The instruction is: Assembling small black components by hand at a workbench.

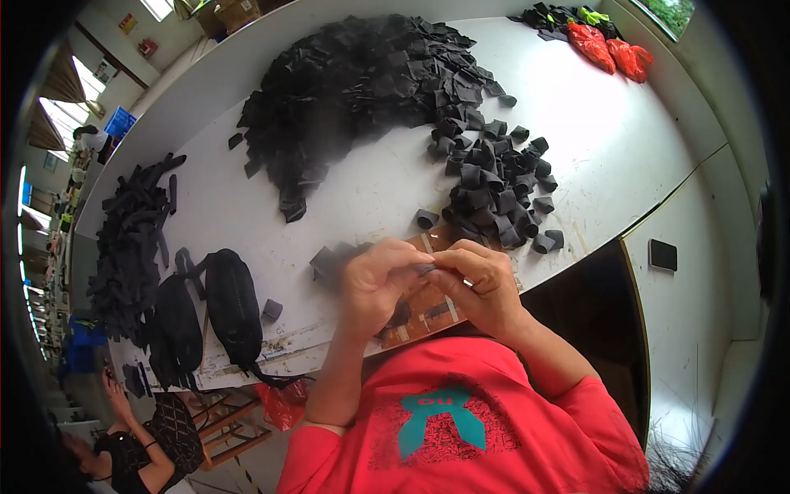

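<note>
My left hand [374,280] and my right hand [484,286] meet over a brown wooden board [411,332] at the table's near edge. Between their pinched fingertips is a small dark grey fabric piece [425,269], mostly hidden by the fingers. A small pale, shiny spot shows at a finger of my right hand; I cannot make out what it is. Beside my left hand lie flat dark fabric pieces [328,263]. Just beyond my right hand is a heap of curled black fabric loops [490,185], with one loop [426,219] apart from it.
A large pile of flat black fabric pieces [354,82] covers the far middle of the white table [592,156]. Black strips [127,247] and black pouches [234,305] lie left. Red plastic bags [609,53] sit far right, a phone [662,255] nearer. Another person [132,445] works at lower left.
</note>
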`<action>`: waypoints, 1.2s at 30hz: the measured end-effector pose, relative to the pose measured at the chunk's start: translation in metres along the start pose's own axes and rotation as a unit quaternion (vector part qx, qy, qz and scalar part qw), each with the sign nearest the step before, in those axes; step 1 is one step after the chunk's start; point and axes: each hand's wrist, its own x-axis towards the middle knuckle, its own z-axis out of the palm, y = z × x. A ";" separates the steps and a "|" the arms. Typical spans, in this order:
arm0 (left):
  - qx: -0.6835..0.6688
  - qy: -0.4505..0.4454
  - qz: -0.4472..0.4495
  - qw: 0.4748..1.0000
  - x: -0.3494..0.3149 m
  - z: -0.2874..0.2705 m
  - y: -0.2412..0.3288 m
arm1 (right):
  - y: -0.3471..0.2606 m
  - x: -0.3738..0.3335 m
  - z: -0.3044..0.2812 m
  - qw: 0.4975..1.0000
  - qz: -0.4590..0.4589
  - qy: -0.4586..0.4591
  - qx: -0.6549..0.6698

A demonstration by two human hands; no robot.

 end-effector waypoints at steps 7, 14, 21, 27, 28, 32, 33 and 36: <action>0.042 -0.006 -0.005 0.999 -0.003 0.002 -0.006 | 0.021 -0.008 0.010 0.990 -0.092 0.052 -0.095; 0.163 0.032 -0.062 0.984 -0.019 0.002 -0.010 | 0.014 -0.003 0.008 0.977 -0.150 0.017 -0.152; 0.223 0.250 -0.121 0.935 -0.036 -0.023 -0.059 | 0.019 0.004 -0.006 0.999 -0.003 -0.008 0.051; 0.518 0.277 -0.270 0.763 -0.052 -0.139 -0.147 | 0.077 0.030 -0.046 0.925 0.231 0.176 0.246; 0.490 0.272 -0.295 0.774 -0.051 -0.142 -0.145 | 0.083 0.023 -0.047 0.909 0.300 0.199 0.209; 0.455 0.283 -0.246 0.808 -0.052 -0.145 -0.129 | 0.077 -0.013 -0.035 0.924 0.283 0.227 0.121; 0.453 0.311 -0.175 0.817 -0.052 -0.142 -0.121 | 0.068 -0.022 -0.027 0.939 0.280 0.172 0.104; 0.366 0.332 -0.155 0.855 -0.039 -0.109 -0.063 | 0.033 -0.042 0.005 0.961 0.260 -0.048 0.077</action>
